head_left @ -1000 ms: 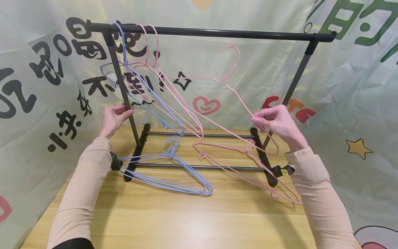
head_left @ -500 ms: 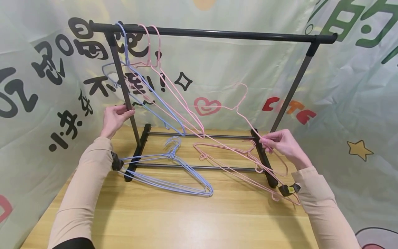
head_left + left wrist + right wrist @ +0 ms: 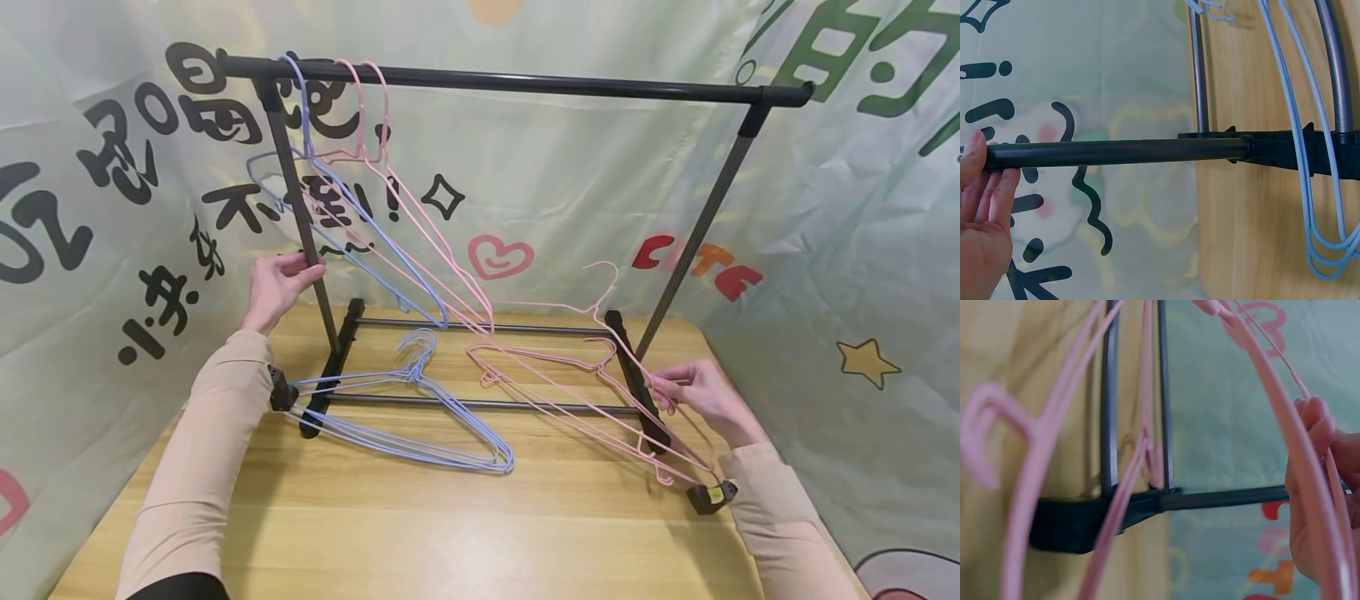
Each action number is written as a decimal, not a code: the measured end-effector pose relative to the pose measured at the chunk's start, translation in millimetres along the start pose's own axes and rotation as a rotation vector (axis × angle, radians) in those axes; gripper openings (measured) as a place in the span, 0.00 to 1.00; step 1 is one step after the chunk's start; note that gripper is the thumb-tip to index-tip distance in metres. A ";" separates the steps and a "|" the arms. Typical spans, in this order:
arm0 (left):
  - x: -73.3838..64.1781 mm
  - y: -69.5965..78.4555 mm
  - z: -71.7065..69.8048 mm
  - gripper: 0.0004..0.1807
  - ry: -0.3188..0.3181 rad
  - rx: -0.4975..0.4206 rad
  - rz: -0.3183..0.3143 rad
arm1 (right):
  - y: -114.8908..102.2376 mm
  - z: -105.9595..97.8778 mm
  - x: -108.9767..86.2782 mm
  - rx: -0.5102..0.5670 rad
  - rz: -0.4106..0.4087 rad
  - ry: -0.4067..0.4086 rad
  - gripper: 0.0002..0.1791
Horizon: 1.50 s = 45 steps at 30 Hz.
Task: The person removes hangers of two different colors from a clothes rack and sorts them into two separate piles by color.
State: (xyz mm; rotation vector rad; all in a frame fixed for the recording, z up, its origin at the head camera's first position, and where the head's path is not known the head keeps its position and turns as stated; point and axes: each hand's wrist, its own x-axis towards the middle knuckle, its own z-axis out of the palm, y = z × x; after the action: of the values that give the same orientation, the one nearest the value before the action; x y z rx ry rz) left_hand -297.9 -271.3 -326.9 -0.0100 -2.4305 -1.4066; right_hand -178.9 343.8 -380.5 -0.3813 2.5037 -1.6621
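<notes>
My left hand [image 3: 277, 287] grips the left post [image 3: 294, 179] of a black clothes rack; in the left wrist view its thumb and fingers [image 3: 1005, 187] lie on either side of that post. At the right, my right hand [image 3: 701, 398] pinches one arm of a pink clothes hanger [image 3: 621, 342] between thumb and fingers. This hanger tilts, hook up, low over other pink hangers [image 3: 543, 357] on the table. The right wrist view shows the right hand partly behind a pink bar [image 3: 1294, 437]. On the rack's top rail [image 3: 525, 82] hang a blue hanger [image 3: 305, 108] and two pink hangers [image 3: 386, 112].
Several blue hangers [image 3: 420, 379] lie stacked at the left centre of the wooden table [image 3: 450, 533], across the rack's lower front bar [image 3: 555, 406]. A printed cloth [image 3: 585, 167] stands behind the rack and along both sides.
My right hand has moved down and slightly right, bringing the pink hanger from mid-height to low over the table's pink hangers. The left hand stays on the post.
</notes>
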 end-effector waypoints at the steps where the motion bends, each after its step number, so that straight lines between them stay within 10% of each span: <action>1: 0.1 -0.1 0.1 0.25 0.000 0.002 0.002 | 3.4 -0.2 -2.0 0.005 0.006 -0.005 0.11; 30: -0.5 -1.6 -0.1 0.23 0.000 0.002 0.002 | 56.1 -1.8 -25.2 0.110 0.176 -0.053 0.09; 45: -0.7 0.4 -1.1 0.25 -0.024 -0.050 -0.010 | 58.3 6.9 -24.6 -0.116 0.321 0.041 0.19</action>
State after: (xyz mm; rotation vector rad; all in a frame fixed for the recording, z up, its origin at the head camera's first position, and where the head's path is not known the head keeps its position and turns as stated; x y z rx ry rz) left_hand -296.8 -272.0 -326.2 -0.0269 -2.4167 -1.4798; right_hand -162.1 365.8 -437.9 0.0466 2.5319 -1.4197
